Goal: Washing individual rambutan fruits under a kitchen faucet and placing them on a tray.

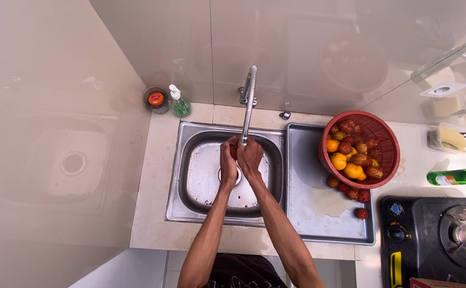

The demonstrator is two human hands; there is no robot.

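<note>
A small red fruit sits at frame centre, mostly hidden (only a sliver shows), pressed between two hands under the faucet's tip.

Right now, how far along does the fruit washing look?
Early, it seems. Done: a few rambutans lie on the wet draining board, possibly rinsed. In hand: both hands, left hand and right hand, cup a small red fruit under the tap over the sink. Left: the tipped red basket holds many rambutans and oranges.
</note>
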